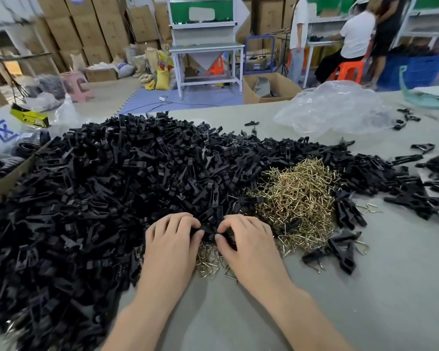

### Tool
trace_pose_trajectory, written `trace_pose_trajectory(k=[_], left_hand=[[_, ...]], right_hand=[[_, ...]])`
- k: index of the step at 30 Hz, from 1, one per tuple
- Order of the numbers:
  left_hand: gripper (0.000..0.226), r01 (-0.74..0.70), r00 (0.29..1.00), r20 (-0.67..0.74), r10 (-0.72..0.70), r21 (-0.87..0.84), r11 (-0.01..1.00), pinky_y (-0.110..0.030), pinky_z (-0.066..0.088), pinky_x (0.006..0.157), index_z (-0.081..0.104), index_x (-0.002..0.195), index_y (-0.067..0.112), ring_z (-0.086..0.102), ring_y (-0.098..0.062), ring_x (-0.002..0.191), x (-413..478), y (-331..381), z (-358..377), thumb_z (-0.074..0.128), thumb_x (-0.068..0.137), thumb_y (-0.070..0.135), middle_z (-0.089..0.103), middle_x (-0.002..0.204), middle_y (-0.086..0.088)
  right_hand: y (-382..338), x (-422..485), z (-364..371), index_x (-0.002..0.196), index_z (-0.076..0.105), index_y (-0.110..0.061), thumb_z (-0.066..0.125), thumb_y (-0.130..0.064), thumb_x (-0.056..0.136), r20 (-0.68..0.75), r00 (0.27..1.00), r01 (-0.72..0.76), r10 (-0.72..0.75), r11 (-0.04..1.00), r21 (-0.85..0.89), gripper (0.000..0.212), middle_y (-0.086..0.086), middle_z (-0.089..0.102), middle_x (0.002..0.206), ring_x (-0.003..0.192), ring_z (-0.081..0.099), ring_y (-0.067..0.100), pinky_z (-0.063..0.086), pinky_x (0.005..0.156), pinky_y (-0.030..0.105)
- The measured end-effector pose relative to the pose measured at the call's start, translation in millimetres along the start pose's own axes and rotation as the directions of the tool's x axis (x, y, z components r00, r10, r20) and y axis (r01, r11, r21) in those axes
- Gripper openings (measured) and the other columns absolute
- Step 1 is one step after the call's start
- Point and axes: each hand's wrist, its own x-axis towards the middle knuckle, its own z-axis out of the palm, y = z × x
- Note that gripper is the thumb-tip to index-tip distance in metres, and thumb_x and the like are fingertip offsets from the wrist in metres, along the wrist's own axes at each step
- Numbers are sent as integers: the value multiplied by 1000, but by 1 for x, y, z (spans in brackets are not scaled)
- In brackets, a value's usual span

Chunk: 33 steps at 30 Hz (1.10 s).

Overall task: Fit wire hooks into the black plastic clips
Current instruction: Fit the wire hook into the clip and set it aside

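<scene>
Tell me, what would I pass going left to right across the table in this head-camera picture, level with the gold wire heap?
cardboard box → big heap of black plastic clips → heap of gold wire hooks → scattered black clips by the right edge.

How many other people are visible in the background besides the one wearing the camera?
3, all top right: a standing person in white, a seated person on an orange stool, a standing person in dark clothes. Others may be hidden.
</scene>
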Motion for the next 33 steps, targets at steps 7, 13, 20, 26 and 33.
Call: trace_pose_trajectory(k=[7,13,20,26,33], left_hand=[[21,-74,997,14,74,43,996,-50,46,98,73,112,21,61,-27,101,0,1,0,70,91,19,64,104,0],[15,-52,999,-6,52,-5,999,-47,43,102,66,106,17,59,-24,102,-3,2,-1,67,91,19,61,104,2],[11,43,995,-74,-62,-229,973,-29,36,96,54,108,27,49,0,95,-1,8,-16,54,97,26,59,101,14],[20,218,967,19,-253,-570,792,-22,48,77,52,112,47,56,-2,104,-5,19,-22,53,92,46,55,106,27],[19,242,959,96,-266,-762,600,-11,46,73,63,105,45,64,-7,91,-5,33,-25,59,87,47,68,105,18]], right_hand=[[1,2,-5,102,59,-35,60,-27,97,2,998,-67,67,988,141,9,-26,57,99,100,45,-1,24,94,17],[-1,2,-8,105,63,-31,61,-20,96,-27,994,-97,106,969,226,14,-23,61,102,101,47,0,40,98,28],[-4,5,-22,102,66,-40,55,-14,99,-22,959,-199,283,725,659,28,-16,66,100,95,63,5,50,83,17],[1,18,-34,108,67,-13,56,-2,98,232,850,-274,473,21,962,18,11,65,93,85,72,20,62,83,34],[4,21,-45,108,65,-9,61,-4,95,355,820,-225,449,-317,921,15,14,72,93,90,73,27,63,76,34]])
